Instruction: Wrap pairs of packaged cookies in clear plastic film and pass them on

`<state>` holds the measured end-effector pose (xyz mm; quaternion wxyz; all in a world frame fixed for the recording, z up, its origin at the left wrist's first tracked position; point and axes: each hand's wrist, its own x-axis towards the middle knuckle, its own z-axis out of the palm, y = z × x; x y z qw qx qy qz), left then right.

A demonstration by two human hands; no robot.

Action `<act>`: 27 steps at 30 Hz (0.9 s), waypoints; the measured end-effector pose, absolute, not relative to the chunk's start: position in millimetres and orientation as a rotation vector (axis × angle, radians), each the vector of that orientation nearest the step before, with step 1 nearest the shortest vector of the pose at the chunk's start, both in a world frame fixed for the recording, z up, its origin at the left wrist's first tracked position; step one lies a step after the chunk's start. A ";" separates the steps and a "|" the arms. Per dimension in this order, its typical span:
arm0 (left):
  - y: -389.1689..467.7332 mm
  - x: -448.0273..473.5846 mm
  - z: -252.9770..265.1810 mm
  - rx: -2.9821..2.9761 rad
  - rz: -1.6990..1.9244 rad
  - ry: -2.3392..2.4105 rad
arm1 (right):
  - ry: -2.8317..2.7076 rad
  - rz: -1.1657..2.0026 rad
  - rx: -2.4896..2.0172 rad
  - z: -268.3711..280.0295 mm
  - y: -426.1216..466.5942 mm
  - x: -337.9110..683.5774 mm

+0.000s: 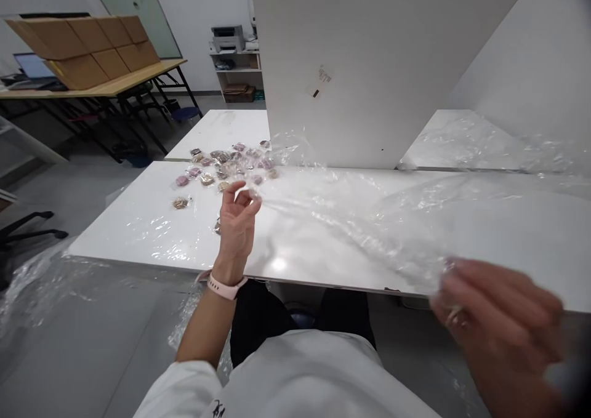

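A large sheet of clear plastic film (341, 221) stretches between my two hands above the white table. My left hand (239, 215), with a pink band at the wrist, pinches the film near the table's middle. On the right, my right hand (498, 313) grips another part of the film, low and close to the camera; it is blurred, and a ring shows on one finger. Just beyond my left hand lies a cluster of small wrapped pieces (221, 157), pink, brown and tan. One tan wrapped piece (180, 203) lies apart to the left.
A tall white panel (351, 67) rises at the table's (152, 221) back edge. More film hangs over the left edge. Cardboard boxes (101, 48) stand on a wooden desk at the far left. A printer (228, 39) sits on a shelf behind.
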<state>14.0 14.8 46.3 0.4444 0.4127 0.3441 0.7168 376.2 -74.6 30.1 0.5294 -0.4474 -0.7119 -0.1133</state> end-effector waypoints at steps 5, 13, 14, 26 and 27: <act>-32.1 4.5 -9.4 0.982 1.434 1.374 | -2.181 -0.271 -0.856 -8.0 -88.7 345.9; -32.3 -32.1 -27.9 1.722 1.066 2.255 | -2.148 0.354 -1.542 -40.7 -66.6 410.2; -24.3 -41.5 -29.9 1.800 0.954 2.347 | -2.181 0.363 -1.554 -32.9 -64.1 419.5; 92.7 -97.8 -27.6 2.000 0.793 2.322 | -1.960 -0.100 -1.448 -35.3 -19.2 367.1; 102.8 -101.3 -26.2 1.993 0.789 2.349 | -1.989 -0.086 -1.454 -48.6 -14.5 367.7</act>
